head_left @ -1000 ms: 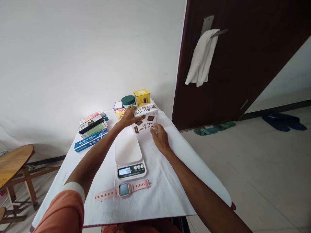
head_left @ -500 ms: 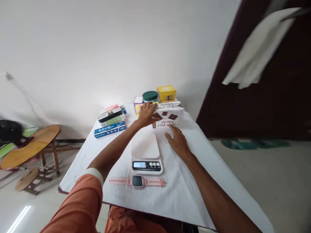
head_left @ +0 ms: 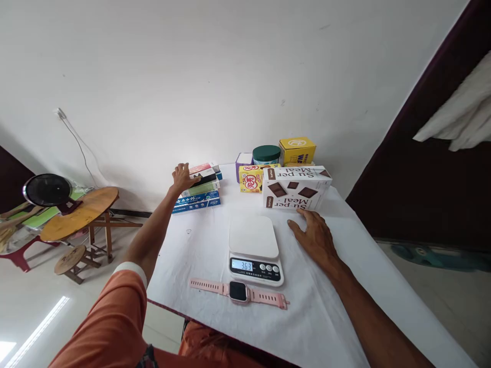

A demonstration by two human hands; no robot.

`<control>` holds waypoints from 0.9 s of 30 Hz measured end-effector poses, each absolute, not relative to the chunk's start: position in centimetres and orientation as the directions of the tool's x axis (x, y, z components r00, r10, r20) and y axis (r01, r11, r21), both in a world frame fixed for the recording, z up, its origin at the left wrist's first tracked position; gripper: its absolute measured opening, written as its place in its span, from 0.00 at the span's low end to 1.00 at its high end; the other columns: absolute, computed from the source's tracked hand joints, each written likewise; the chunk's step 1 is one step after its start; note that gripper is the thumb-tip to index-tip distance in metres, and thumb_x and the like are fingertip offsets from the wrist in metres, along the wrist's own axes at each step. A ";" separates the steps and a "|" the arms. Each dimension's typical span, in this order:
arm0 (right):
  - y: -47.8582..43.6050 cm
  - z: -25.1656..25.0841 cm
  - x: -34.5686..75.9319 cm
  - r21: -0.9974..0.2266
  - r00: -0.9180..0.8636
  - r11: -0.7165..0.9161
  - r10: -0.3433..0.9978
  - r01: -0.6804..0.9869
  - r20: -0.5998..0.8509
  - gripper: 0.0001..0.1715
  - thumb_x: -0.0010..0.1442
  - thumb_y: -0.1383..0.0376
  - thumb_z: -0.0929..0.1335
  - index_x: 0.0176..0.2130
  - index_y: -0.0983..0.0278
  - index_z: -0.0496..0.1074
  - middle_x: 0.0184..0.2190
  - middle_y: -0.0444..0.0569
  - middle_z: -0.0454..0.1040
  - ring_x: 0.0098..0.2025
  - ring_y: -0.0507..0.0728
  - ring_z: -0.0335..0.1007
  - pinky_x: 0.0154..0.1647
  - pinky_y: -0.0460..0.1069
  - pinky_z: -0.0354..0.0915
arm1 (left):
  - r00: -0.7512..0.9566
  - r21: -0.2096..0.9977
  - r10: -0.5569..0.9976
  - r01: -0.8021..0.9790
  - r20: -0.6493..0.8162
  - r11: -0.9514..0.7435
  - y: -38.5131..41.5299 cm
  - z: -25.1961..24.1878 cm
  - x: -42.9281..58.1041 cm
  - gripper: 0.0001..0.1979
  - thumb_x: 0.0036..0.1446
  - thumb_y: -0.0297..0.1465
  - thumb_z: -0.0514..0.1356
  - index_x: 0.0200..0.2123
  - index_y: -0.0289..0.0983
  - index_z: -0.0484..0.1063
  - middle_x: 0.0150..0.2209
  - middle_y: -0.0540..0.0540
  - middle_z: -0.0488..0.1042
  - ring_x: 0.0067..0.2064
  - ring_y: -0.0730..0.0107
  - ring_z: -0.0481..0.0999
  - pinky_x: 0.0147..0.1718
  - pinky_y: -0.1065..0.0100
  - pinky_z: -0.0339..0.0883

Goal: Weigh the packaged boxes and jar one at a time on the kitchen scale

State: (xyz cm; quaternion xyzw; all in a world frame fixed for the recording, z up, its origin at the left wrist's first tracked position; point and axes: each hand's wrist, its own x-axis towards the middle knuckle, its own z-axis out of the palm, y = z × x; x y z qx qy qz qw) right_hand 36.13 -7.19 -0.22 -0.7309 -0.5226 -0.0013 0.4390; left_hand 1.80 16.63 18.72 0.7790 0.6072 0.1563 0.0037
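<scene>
My left hand [head_left: 183, 177] is over the left end of a black-and-white box [head_left: 203, 179], its fingers apart and its thumb by the box; whether it presses on it I cannot tell. A blue box [head_left: 197, 202] lies in front of that one, with a green one [head_left: 199, 189] between. My right hand [head_left: 316, 236] rests open on the cloth, fingertips close to a white "Su-per Meal" box [head_left: 293, 191]. Left of this hand is a white kitchen scale [head_left: 253, 235] with a bare plate, its display reading 363. A pink-strapped smartwatch [head_left: 238, 292] lies in front of the scale.
Behind the white box stand a small yellow box [head_left: 251, 180], a purple-sided box [head_left: 241, 166], a green-lidded jar [head_left: 266, 153] and a taller yellow box [head_left: 297, 151]. A wooden stool [head_left: 70, 259] and round wooden table [head_left: 82, 212] are on the left.
My left hand has left the white box and moved left to the flat boxes. The white box now stands released behind the scale. My right hand stays nearby, and the view has turned left.
</scene>
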 end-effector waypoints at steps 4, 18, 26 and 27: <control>-7.3 -0.3 36.4 -0.635 0.442 -0.060 0.769 0.770 0.462 0.27 0.64 0.53 0.66 0.55 0.67 0.75 0.54 0.64 0.78 0.59 0.72 0.73 0.63 0.67 0.69 | 0.216 0.194 0.973 0.954 0.078 -0.228 18.8 18.9 -0.5 0.50 0.51 0.58 0.69 0.71 0.39 0.61 0.72 0.28 0.61 0.74 0.32 0.60 0.69 0.44 0.57; -7.6 0.0 36.4 -0.630 0.420 -0.058 0.792 0.775 0.443 0.21 0.63 0.54 0.65 0.49 0.63 0.76 0.53 0.61 0.78 0.58 0.71 0.74 0.63 0.66 0.69 | 0.207 0.217 0.969 0.961 -0.139 -0.174 21.6 20.3 -2.3 0.58 0.43 0.66 0.68 0.72 0.44 0.60 0.75 0.31 0.57 0.74 0.34 0.62 0.67 0.45 0.64; -7.6 0.2 36.5 -0.629 0.406 -0.040 0.795 0.776 0.450 0.19 0.62 0.55 0.66 0.47 0.62 0.77 0.52 0.61 0.78 0.57 0.71 0.74 0.63 0.67 0.69 | 0.170 0.287 0.982 0.947 -0.080 -0.140 21.3 19.1 -2.7 0.56 0.44 0.62 0.71 0.69 0.42 0.60 0.74 0.28 0.59 0.72 0.36 0.65 0.63 0.49 0.68; -7.6 0.1 36.5 -0.632 0.409 -0.039 0.793 0.774 0.452 0.18 0.62 0.55 0.66 0.46 0.62 0.77 0.52 0.61 0.78 0.57 0.71 0.73 0.63 0.67 0.69 | 0.169 0.298 0.983 0.944 -0.078 -0.139 21.4 19.1 -2.8 0.54 0.45 0.62 0.70 0.68 0.41 0.61 0.73 0.28 0.61 0.71 0.38 0.67 0.62 0.50 0.68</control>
